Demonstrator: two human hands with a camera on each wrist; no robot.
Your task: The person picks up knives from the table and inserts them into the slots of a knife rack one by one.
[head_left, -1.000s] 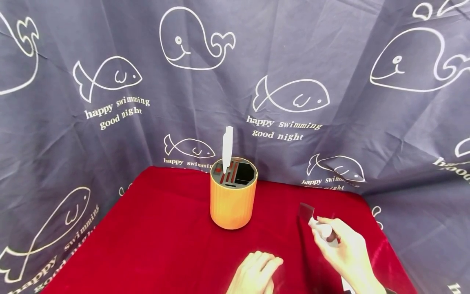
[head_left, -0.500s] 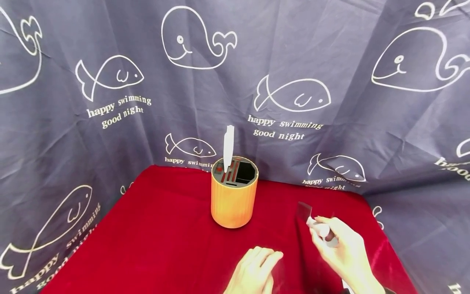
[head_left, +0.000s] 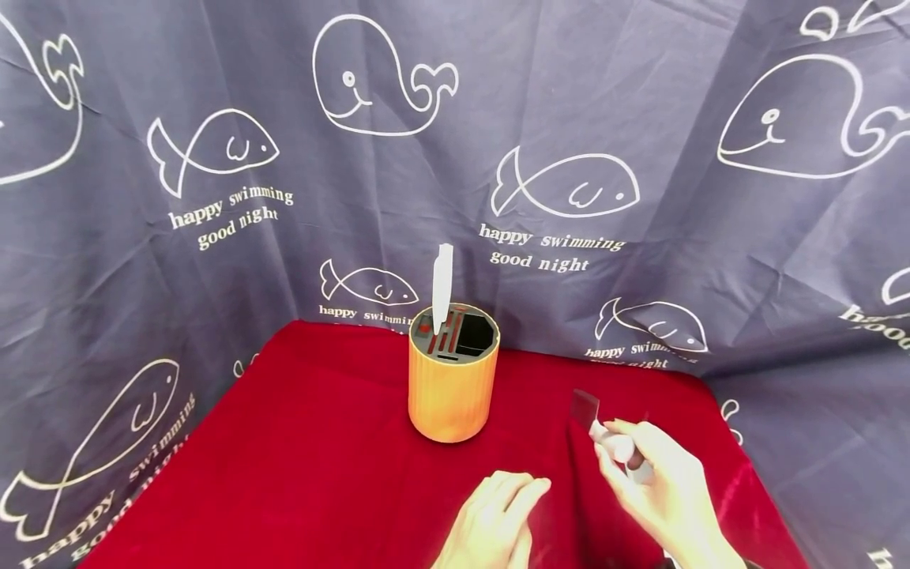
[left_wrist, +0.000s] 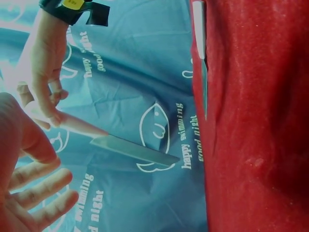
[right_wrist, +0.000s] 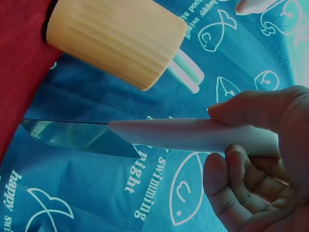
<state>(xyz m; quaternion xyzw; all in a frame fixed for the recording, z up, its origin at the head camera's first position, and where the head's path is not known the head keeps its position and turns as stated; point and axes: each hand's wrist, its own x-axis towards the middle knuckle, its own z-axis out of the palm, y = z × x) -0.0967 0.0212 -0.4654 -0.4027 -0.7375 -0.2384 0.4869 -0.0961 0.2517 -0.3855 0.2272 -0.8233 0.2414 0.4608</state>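
My right hand [head_left: 661,482] grips the white handle [right_wrist: 193,134] of a kitchen knife between thumb and curled fingers. Its broad blade [right_wrist: 82,135] points away from the hand, toward the back of the red table in the head view. Right of the middle stands an orange ribbed knife holder [head_left: 451,399] with a slotted dark top. White handles [right_wrist: 186,70] stick out of it in the right wrist view. My left hand [head_left: 490,521] is in front of the holder, holding nothing, its fingers [left_wrist: 46,188] loosely extended.
A second white-handled knife [left_wrist: 200,34] lies on the red cloth [left_wrist: 260,121], mostly hidden by my right arm in the head view. A grey-blue curtain [head_left: 398,197] printed with whales and fish hangs around the back and sides of the table.
My right hand has drifted slightly left with the knife, toward the knife holder. The left hand has moved a little forward, still holding nothing. The holder stays in place.
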